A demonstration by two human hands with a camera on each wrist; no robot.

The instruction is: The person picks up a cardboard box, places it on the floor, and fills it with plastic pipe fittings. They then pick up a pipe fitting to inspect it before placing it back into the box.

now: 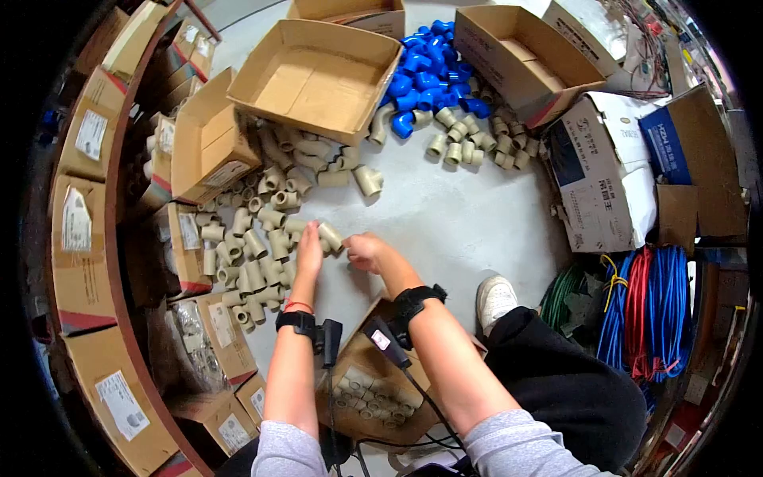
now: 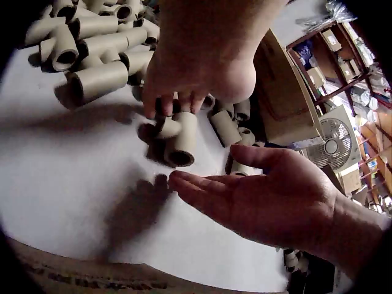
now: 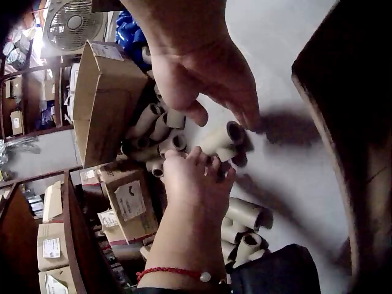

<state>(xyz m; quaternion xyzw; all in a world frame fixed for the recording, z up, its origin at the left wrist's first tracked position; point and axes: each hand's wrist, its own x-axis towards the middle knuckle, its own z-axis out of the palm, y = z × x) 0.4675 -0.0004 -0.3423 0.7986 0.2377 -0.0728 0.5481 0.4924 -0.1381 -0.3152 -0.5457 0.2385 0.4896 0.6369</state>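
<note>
A beige pipe tee point(image 1: 330, 236) lies between my two hands, at the edge of a loose pile of similar fittings point(image 1: 253, 274). The fingertips of my left hand point(image 1: 308, 258) are right at the tee's near end, as the left wrist view shows with the tee point(image 2: 182, 141) below them. On the other side, my right hand point(image 1: 372, 253) faces the tee with palm turned inward. Its fingers are extended and the thumb stands apart in the left wrist view. In the right wrist view, a gap shows between the right hand point(image 3: 205, 76) and the left hand point(image 3: 195, 187).
Open cardboard boxes point(image 1: 318, 119) stand behind the pile, with blue elbow fittings point(image 1: 429, 75) beyond. Below my forearms is a carton holding beige fittings point(image 1: 373, 397). Boxed shelving point(image 1: 83, 254) lines the left; coiled cables point(image 1: 644, 314) and a white carton point(image 1: 600, 175) are at right.
</note>
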